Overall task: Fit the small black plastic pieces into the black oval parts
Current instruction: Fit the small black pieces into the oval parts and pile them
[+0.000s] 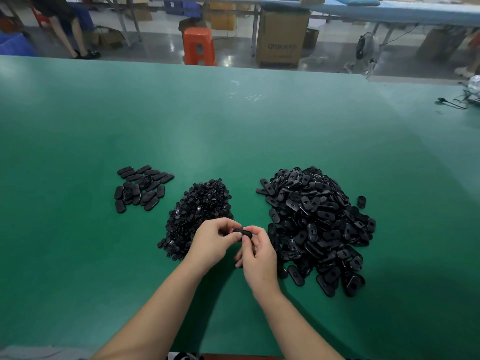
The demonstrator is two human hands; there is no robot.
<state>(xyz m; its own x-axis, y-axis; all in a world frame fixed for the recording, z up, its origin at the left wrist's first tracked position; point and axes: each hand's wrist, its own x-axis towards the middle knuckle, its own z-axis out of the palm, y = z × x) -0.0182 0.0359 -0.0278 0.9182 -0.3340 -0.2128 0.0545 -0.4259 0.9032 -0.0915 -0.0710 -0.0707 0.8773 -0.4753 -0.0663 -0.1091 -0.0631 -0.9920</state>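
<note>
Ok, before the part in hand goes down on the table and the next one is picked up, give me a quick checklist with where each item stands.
1. Oval part held: ok, left hand and right hand both pinch it above the table.
2. Small piece seated in it: cannot tell, fingers cover the part.
3. Stock of small pieces: ok, a heap lies just behind the left hand.
4. Stock of empty oval parts: ok, a big heap lies to the right.
5. Place for finished parts: ok, a small group of ovals lies far left with bare table around it.
6. Stray oval right of the big heap: ok, on the table, apart from the heap.
</note>
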